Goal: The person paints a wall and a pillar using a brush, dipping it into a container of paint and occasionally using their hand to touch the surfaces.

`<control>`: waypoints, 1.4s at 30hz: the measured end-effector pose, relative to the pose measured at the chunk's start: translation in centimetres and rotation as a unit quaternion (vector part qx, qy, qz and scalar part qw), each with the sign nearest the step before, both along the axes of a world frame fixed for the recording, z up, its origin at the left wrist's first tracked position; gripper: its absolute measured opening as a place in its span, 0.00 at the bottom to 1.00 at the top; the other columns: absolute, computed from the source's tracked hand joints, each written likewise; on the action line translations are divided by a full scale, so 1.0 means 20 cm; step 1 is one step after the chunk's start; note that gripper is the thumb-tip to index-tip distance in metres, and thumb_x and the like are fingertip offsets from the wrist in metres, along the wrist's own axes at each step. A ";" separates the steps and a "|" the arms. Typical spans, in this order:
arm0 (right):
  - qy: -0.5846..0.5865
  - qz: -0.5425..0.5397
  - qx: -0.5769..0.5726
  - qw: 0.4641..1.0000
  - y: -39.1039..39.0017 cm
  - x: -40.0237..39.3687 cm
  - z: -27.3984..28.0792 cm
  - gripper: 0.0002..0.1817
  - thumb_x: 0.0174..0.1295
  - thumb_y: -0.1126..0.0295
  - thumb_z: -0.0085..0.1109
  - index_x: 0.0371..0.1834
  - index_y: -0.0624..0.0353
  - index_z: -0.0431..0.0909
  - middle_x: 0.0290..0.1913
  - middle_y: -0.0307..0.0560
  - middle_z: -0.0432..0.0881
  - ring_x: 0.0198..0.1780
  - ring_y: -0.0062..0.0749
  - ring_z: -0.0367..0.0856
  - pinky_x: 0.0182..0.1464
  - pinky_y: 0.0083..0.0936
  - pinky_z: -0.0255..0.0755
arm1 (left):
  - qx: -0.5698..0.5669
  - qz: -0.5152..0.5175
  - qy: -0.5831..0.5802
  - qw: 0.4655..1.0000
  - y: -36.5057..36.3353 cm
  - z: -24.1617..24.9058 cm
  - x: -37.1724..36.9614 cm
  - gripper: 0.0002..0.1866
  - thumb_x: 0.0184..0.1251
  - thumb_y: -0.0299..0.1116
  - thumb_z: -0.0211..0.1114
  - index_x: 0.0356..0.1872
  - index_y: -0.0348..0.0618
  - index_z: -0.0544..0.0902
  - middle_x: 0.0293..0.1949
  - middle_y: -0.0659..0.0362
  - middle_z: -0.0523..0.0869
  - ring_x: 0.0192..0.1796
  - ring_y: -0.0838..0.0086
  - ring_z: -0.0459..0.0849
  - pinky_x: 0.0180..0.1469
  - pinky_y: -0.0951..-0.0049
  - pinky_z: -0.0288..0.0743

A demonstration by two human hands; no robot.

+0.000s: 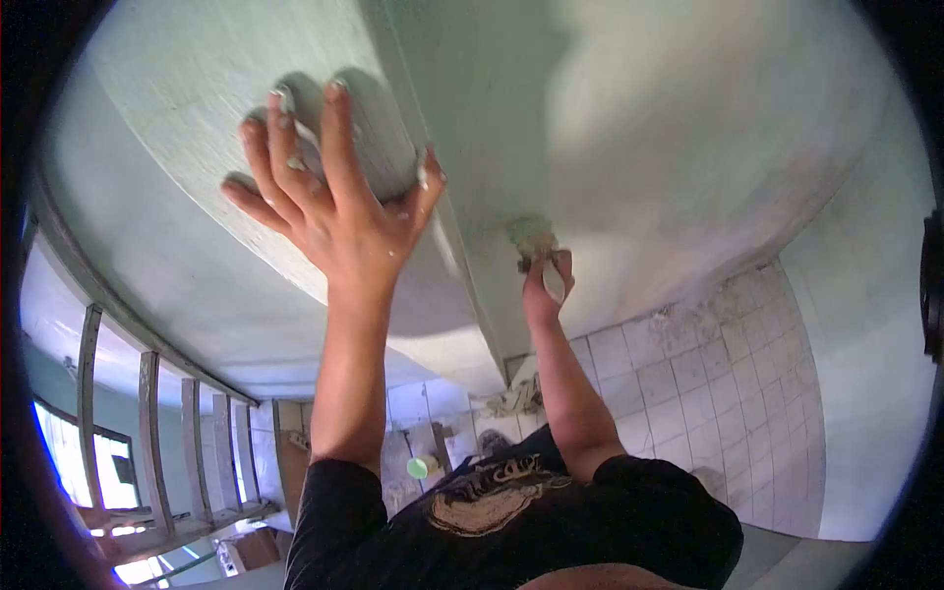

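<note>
My left hand lies with spread fingers against the pale green wall face, left of a vertical corner edge. White-green paint spots its fingertips and knuckles, and nothing is in it. Lower and to the right, my right hand is closed round the handle of a paintbrush. The brush's green-coated bristles touch the wall surface just right of that edge. Part of the handle is hidden by my fingers.
Below is a tiled floor with a small container of light green paint and a crumpled cloth near the wall's foot. A railing with upright bars stands at the left, with a cardboard box beneath it.
</note>
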State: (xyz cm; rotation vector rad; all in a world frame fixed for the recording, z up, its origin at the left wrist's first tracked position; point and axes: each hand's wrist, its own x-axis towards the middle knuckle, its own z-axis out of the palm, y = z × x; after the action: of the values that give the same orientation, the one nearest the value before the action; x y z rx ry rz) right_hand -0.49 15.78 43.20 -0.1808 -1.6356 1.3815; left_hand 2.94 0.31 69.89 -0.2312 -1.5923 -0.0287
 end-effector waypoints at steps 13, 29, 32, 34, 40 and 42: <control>0.318 0.202 -0.106 0.920 0.13 -0.23 1.55 0.04 0.62 0.75 0.51 0.33 0.66 0.72 0.29 0.45 0.80 0.27 0.26 0.77 0.32 0.25 0.73 | -0.027 -0.010 0.047 0.998 -0.03 -0.01 -0.04 0.41 0.42 0.61 0.69 0.60 0.52 0.73 0.58 0.51 0.68 0.66 0.50 0.61 0.61 0.36 0.46; -0.338 0.203 0.030 0.919 0.90 0.90 -1.50 0.12 0.59 0.67 0.59 0.36 0.65 0.72 0.30 0.54 0.81 0.28 0.38 0.81 0.30 0.30 0.76 | 0.125 -0.040 -0.263 0.956 0.06 -1.19 0.30 0.39 0.47 0.29 0.70 0.64 0.41 0.63 0.67 0.39 0.55 0.69 0.39 0.54 0.67 0.43 0.52; -0.448 0.307 -0.123 0.831 1.20 1.05 -1.08 0.09 0.57 0.73 0.58 0.36 0.63 0.69 0.31 0.52 0.79 0.30 0.34 0.81 0.30 0.30 0.75 | 0.288 0.001 -0.554 0.781 0.26 -1.78 0.63 0.31 0.55 0.31 0.64 0.62 0.43 0.64 0.65 0.36 0.57 0.65 0.39 0.58 0.67 0.51 0.56; -0.440 0.312 -0.171 0.824 1.37 1.05 -1.15 0.10 0.57 0.73 0.57 0.39 0.62 0.67 0.30 0.51 0.79 0.26 0.32 0.80 0.26 0.28 0.74 | 0.319 0.039 -0.649 0.690 0.26 -2.38 0.96 0.30 0.58 0.37 0.62 0.61 0.42 0.64 0.64 0.38 0.59 0.66 0.41 0.59 0.67 0.50 0.55; -0.467 0.323 -0.018 0.823 1.77 0.88 -1.26 0.17 0.58 0.70 0.58 0.47 0.60 0.64 0.34 0.55 0.79 0.34 0.43 0.81 0.35 0.33 0.75 | 0.187 0.135 -0.929 0.291 0.06 -3.29 2.16 0.14 0.57 0.34 0.53 0.37 0.42 0.86 0.41 0.49 0.85 0.45 0.59 0.84 0.46 0.59 0.78; -0.397 0.351 0.107 0.841 1.91 0.80 -1.42 0.16 0.58 0.70 0.58 0.47 0.61 0.67 0.37 0.53 0.80 0.38 0.42 0.81 0.38 0.33 0.74 | 0.434 0.212 -0.861 0.162 0.26 -2.81 2.18 0.16 0.58 0.35 0.51 0.39 0.39 0.84 0.43 0.45 0.84 0.44 0.57 0.84 0.46 0.62 0.78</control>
State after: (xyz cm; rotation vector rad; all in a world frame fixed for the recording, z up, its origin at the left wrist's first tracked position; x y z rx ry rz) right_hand 15.57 54.04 14.80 -0.0025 -2.7323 1.7640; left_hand 46.63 5.58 13.69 2.0461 -3.3375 -1.1618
